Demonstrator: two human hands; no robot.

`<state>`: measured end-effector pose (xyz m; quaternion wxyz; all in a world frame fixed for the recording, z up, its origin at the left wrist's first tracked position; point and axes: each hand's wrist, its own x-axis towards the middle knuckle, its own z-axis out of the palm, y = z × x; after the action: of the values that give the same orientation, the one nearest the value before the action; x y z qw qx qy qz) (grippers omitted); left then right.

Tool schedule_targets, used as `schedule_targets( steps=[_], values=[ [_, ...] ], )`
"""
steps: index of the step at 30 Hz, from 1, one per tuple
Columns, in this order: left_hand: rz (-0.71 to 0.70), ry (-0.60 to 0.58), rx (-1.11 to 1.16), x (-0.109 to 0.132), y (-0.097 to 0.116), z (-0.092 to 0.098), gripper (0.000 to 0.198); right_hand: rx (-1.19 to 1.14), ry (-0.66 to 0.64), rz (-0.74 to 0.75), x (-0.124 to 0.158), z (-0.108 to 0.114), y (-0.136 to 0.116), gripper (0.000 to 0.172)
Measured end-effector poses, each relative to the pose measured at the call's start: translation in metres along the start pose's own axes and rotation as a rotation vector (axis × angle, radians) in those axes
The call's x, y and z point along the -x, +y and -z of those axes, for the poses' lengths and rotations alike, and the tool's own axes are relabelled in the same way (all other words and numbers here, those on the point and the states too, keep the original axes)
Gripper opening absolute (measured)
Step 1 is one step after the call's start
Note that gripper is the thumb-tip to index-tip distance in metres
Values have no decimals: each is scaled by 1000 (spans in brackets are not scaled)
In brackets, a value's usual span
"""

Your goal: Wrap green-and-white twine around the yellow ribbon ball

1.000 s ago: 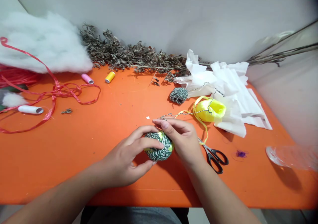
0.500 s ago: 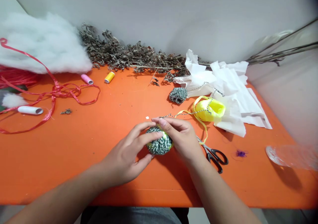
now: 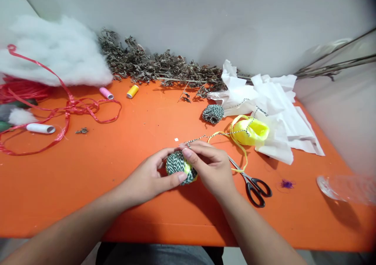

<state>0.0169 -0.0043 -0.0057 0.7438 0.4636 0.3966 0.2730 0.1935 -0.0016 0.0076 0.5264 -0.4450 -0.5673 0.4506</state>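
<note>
My left hand (image 3: 152, 175) is wrapped round a ball (image 3: 175, 165) wound in dark green and white twine, with yellow ribbon showing on its right side. The thumb lies across its front. My right hand (image 3: 213, 167) pinches the twine strand (image 3: 196, 139) at the ball's top right, thumb against forefinger. From there the strand runs right, over a bright yellow ribbon roll (image 3: 246, 131), and back to a second small bundle of the same twine (image 3: 213, 113). Black-handled scissors (image 3: 255, 186) lie right of my right hand, blades partly hidden.
White tissue paper (image 3: 279, 100) lies at the back right, dried leafy stems (image 3: 158, 67) along the wall. White stuffing (image 3: 58, 57), red ribbon (image 3: 69, 108) and thread spools (image 3: 132, 91) occupy the left. A clear plastic cup (image 3: 343, 188) lies at the right on the orange table (image 3: 88, 159).
The ball has turned in my left hand, and its yellow ribbon faces me more. My left thumb has shifted down its front. My right hand still pinches the strand.
</note>
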Motion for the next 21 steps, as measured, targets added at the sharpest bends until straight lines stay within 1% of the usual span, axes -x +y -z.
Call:
schedule_targets(
  steps=[5, 10, 13, 18, 21],
  values=[
    [10, 15, -10, 3, -1, -1, 63, -57, 13, -75, -3, 4, 0, 13],
    [-76, -7, -78, 4, 2, -2, 60, -74, -13, -108, -4, 4, 1, 9],
    [-125, -18, -155, 6, 3, -2, 59, -94, -9, -160, -5, 5, 1, 7],
    [-168, 16, -253, 9, 2, -3, 60, -141, 8, -262, -6, 7, 0, 11],
    [-163, 4, -259, 9, 3, -3, 61, -141, 9, -290, -6, 8, 1, 14]
  ],
)
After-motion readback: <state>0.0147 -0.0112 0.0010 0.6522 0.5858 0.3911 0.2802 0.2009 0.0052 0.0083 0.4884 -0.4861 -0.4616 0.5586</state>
